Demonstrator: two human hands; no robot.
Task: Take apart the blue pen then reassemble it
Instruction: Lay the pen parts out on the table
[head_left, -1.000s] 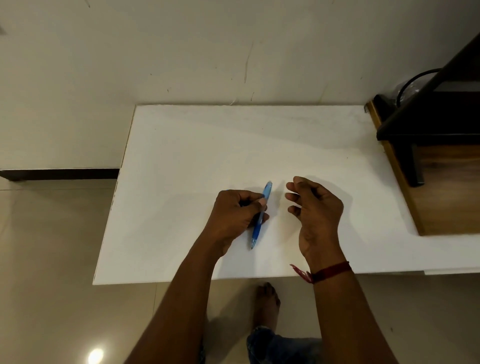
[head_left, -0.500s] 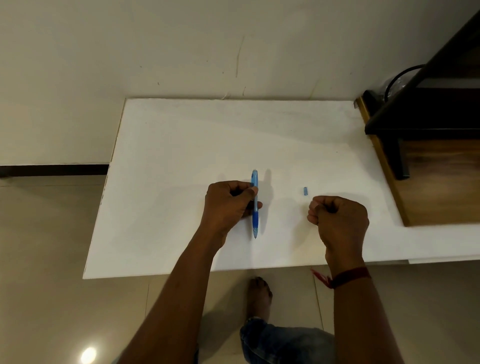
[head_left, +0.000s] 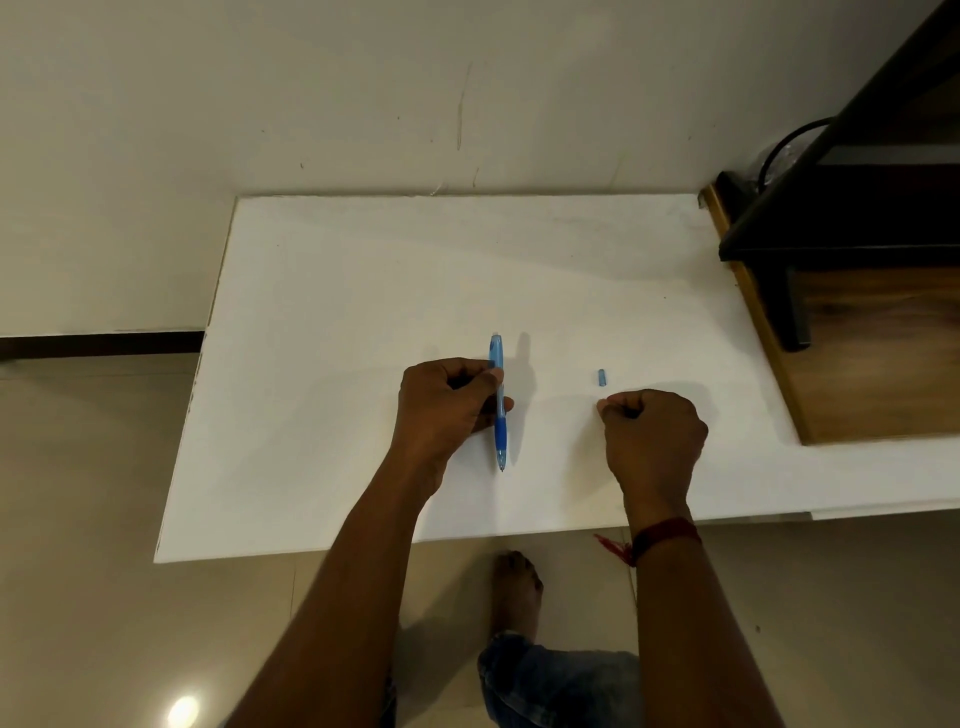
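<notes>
My left hand (head_left: 448, 402) grips the blue pen (head_left: 498, 410) around its middle and holds it nearly upright over the white table (head_left: 337, 322), tip pointing toward me. A small blue pen piece (head_left: 601, 378) lies by itself on the table to the right of the pen. My right hand (head_left: 652, 434) rests on the table just in front of that piece, fingers curled into a fist, apart from the piece. Nothing shows inside the right fist.
A dark wooden shelf unit (head_left: 857, 312) with a black frame stands at the table's right end. The wall runs along the far edge. My bare foot (head_left: 517, 587) is on the tiled floor below the near edge.
The pen turned from slanted to nearly straight in my left hand. My right hand moved right, and the small blue piece now lies on the table; the fingers closed into a fist.
</notes>
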